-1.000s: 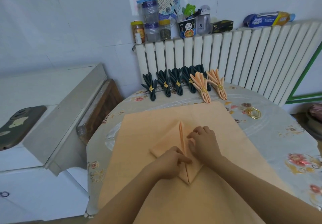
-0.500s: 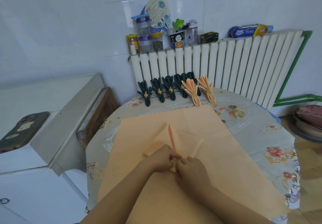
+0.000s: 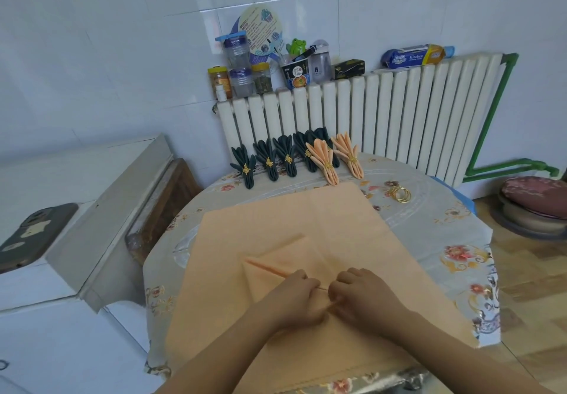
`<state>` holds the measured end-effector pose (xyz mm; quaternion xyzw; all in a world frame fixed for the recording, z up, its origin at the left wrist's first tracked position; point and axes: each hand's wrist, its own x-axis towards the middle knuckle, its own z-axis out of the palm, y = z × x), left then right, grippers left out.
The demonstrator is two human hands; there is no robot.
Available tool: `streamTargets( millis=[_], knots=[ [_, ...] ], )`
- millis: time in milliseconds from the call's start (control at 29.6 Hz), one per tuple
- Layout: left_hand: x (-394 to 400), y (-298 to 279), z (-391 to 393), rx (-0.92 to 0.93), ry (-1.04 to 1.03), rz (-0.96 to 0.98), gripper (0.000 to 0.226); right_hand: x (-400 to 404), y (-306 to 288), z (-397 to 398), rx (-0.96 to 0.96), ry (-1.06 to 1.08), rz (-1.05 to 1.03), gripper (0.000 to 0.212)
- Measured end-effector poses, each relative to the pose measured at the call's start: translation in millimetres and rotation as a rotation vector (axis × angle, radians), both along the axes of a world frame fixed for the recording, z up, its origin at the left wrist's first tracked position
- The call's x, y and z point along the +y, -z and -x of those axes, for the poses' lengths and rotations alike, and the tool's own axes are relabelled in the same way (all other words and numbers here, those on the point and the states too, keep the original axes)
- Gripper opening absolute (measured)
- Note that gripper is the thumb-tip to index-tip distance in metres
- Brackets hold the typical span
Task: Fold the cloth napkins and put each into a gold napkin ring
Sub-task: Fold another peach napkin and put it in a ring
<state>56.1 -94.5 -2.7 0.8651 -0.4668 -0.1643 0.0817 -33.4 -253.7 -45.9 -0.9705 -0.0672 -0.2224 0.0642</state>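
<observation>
A peach napkin (image 3: 294, 258), folded to a pleated kite shape, lies on a larger flat peach cloth (image 3: 343, 219) spread over the table. My left hand (image 3: 294, 298) and my right hand (image 3: 365, 298) meet at the napkin's near end, fingers curled and pinching its pleated ridge between them. Loose gold napkin rings (image 3: 400, 193) lie on the table at the back right. Along the far edge stand several dark green napkins (image 3: 267, 157) and two peach napkins (image 3: 334, 157), each fanned and held in a gold ring.
The round table (image 3: 454, 234) has a floral cover. A white radiator (image 3: 383, 117) behind it carries jars and boxes. A white cabinet (image 3: 92, 209) stands at the left, a cushioned stool (image 3: 534, 203) at the right.
The folded napkin has turned so its ridge now runs from upper left toward my hands. Both hands have come together at its near end and shifted slightly right.
</observation>
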Motion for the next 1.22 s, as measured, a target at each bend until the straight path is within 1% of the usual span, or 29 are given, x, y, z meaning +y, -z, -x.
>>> streamTargets(
  millis=[68, 169, 203, 237, 338, 372, 406, 439, 507, 575, 642, 744, 811, 879, 913, 980, 1048, 1115, 1149, 1183, 1217],
  knots=[
    [0.8, 0.6, -1.2, -0.071, 0.036, -0.021, 0.042, 1.4, 2.7, -1.0, -0.01, 0.034, -0.014, 0.023],
    [13.2, 4.0, -7.3, -0.12, 0.055, -0.046, 0.046, 8.6, 4.6, 1.0, -0.034, 0.108, -0.05, 0.025],
    [20.8, 3.3, -10.9, -0.104, 0.034, -0.018, 0.045, 10.9, 4.9, 1.8, -0.038, 0.13, -0.071, 0.025],
    [29.1, 0.6, -15.4, -0.061, -0.003, 0.018, 0.04, 13.1, 4.2, 2.4, -0.032, 0.151, -0.094, 0.025],
    [55.2, -6.8, -39.1, 0.066, -0.118, 0.106, 0.012, 16.2, 1.8, 1.7, -0.001, 0.224, -0.137, 0.024],
    [61.5, -8.4, -47.4, 0.095, -0.158, 0.137, 0.013, 16.9, 1.8, 1.0, 0.008, 0.237, -0.162, 0.023],
    [65.7, -7.7, -53.9, 0.113, -0.198, 0.179, 0.024, 17.9, 2.9, 0.5, 0.02, 0.245, -0.201, 0.022],
    [67.4, -5.8, -57.1, 0.108, -0.234, 0.215, 0.034, 18.6, 4.2, 0.2, 0.031, 0.253, -0.247, 0.021],
    [64.1, 0.9, -58.6, 0.053, -0.295, 0.242, 0.043, 20.8, 4.7, 2.0, 0.065, 0.277, -0.321, 0.015],
    [57.7, 7.5, -57.4, -0.054, -0.333, 0.252, 0.044, 23.7, 2.8, 2.3, 0.068, 0.301, -0.371, 0.011],
    [52.5, 10.6, -54.3, -0.121, -0.365, 0.243, 0.042, 26.2, 0.9, 2.0, 0.07, 0.31, -0.413, 0.007],
    [45.8, 16.1, -51.7, -0.101, -0.464, 0.187, 0.035, 27.3, 1.5, 0.3, 0.076, 0.331, -0.457, 0.005],
    [41.2, 20.6, -50.7, -0.082, -0.521, 0.17, 0.026, 28.2, 1.4, -1.1, 0.093, 0.333, -0.493, 0.003],
    [37.1, 22.0, -51.5, -0.08, -0.566, 0.141, 0.022, 28.4, 0.6, -3.1, 0.093, 0.329, -0.53, 0.005],
    [36.3, 21.0, -52.9, -0.092, -0.593, 0.116, 0.026, 28.4, 0.1, -3.7, 0.09, 0.331, -0.537, 0.006],
    [35.5, 14.0, -58.9, -0.136, -0.648, 0.036, 0.044, 27.7, -1.1, -5.7, 0.113, 0.34, -0.523, 0.009],
    [33.9, 2.1, -62.7, -0.2, -0.63, -0.056, 0.051, 27.7, -4.8, -6.7, 0.18, 0.357, -0.497, 0.013],
    [26.6, -10.8, -61.2, -0.321, -0.499, -0.125, 0.045, 27.8, -10.1, -7.9, 0.256, 0.377, -0.472, 0.015],
    [20.7, -16.2, -59.8, -0.371, -0.419, -0.105, 0.039, 28.0, -12.6, -8.9, 0.284, 0.382, -0.466, 0.016],
    [12.5, -20.2, -58.1, -0.381, -0.336, -0.047, 0.032, 28.2, -14.8, -9.8, 0.302, 0.388, -0.465, 0.017],
    [3.1, -23.8, -56.2, -0.341, -0.252, 0.026, 0.026, 28.6, -17.0, -10.2, 0.314, 0.393, -0.462, 0.018]
  ],
)
